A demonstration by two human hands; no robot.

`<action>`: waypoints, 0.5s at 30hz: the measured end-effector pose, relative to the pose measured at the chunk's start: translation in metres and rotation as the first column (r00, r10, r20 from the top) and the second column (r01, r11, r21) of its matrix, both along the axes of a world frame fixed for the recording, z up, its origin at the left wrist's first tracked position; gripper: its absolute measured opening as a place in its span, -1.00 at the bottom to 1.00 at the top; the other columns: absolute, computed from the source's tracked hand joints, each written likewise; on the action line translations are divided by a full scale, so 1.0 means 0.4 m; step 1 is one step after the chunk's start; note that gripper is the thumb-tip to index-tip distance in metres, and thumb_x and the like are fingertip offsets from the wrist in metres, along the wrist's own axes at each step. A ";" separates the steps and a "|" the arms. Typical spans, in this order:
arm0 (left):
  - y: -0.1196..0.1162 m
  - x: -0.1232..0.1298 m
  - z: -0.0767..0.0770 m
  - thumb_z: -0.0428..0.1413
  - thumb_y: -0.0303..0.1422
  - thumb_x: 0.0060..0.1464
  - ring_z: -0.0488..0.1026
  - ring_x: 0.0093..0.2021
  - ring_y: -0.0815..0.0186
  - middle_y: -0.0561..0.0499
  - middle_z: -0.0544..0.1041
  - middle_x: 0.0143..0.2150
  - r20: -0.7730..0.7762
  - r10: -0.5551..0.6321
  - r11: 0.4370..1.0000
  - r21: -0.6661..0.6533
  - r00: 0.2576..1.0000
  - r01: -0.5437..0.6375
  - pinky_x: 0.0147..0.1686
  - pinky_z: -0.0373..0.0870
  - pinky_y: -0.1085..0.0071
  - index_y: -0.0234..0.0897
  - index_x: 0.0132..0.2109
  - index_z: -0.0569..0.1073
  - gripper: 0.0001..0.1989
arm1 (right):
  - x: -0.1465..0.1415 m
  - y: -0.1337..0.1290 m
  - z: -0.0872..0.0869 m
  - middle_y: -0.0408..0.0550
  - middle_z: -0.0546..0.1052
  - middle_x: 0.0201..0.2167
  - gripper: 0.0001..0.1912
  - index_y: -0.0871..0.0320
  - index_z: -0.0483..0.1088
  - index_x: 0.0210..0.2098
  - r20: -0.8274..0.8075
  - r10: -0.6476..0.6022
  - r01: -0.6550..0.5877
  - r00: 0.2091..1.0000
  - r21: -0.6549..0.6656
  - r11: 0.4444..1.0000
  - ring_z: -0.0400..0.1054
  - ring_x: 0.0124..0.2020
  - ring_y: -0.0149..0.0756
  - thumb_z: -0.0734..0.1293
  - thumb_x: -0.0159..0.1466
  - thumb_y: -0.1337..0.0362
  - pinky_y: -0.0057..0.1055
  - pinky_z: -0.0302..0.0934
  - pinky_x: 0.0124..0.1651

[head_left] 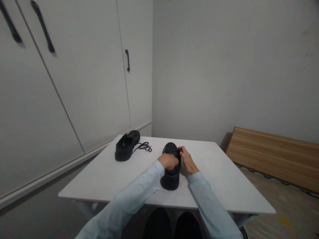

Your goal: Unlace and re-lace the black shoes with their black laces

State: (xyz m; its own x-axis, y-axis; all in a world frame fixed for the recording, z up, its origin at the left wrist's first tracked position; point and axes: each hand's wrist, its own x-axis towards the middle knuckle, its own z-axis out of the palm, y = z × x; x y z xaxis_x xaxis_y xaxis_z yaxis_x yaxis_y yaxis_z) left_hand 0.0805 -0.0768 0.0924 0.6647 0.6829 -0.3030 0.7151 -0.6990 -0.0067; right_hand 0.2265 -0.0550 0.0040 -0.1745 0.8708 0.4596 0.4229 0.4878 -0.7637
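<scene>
A black shoe [170,181] stands on the white table in front of me, its toe pointing away. My left hand [168,161] reaches over it from the left, with its fingers down in the shoe's opening and hidden from view. On the right side of the same shoe, my right hand [187,160] has its fingertips bent together at the upper edge near the laces; anything between them is too small to make out. A second black shoe [124,153] sits at the table's back left, its loose laces [145,146] trailing to the right.
The white table [211,186] has its back edge near a grey wall. White cabinets [94,76] with dark handles line the left side. A wood-grained panel [274,156] lies tilted beyond the table on the right. My knees are under the front edge.
</scene>
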 end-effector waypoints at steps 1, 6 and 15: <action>-0.006 0.000 0.001 0.04 -0.49 0.01 0.52 -0.13 0.00 -0.33 0.55 -0.14 -0.015 0.035 0.999 0.018 0.999 -0.035 -0.19 0.47 0.16 -0.40 -0.16 0.53 -0.75 | 0.000 0.000 0.000 -0.04 0.41 -0.18 -0.70 0.13 0.24 -0.13 -0.002 0.002 -0.002 1.000 0.000 1.000 0.27 -0.11 -0.21 0.03 0.30 0.13 -0.27 0.13 0.00; -0.022 0.002 0.004 -0.01 -0.49 0.08 0.48 -0.03 -0.02 -0.36 0.48 0.00 -0.028 0.070 0.996 0.066 0.997 -0.068 -0.12 0.44 0.12 -0.40 -0.04 0.47 -0.69 | 0.000 0.001 0.001 -0.05 0.41 -0.18 -0.71 0.12 0.25 -0.14 -0.003 0.001 -0.001 1.000 -0.008 1.000 0.27 -0.12 -0.21 0.04 0.29 0.14 -0.27 0.13 -0.01; -0.014 0.011 -0.015 0.03 -0.48 0.07 0.47 -0.02 -0.03 -0.37 0.52 -0.05 -0.029 0.086 0.993 0.081 0.996 -0.083 -0.07 0.38 0.08 -0.41 -0.01 0.45 -0.68 | -0.003 -0.001 0.001 -0.03 0.41 -0.17 -0.70 0.12 0.25 -0.12 -0.008 0.005 -0.005 1.000 -0.003 1.000 0.27 -0.10 -0.21 0.03 0.30 0.14 -0.27 0.13 0.00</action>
State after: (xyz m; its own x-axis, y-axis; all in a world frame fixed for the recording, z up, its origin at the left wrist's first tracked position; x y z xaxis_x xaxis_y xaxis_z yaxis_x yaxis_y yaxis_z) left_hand 0.0848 -0.0824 0.0866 0.5942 0.7591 -0.2659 0.7703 -0.6323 -0.0835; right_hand 0.2255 -0.0553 0.0045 -0.1751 0.8712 0.4587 0.4146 0.4878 -0.7682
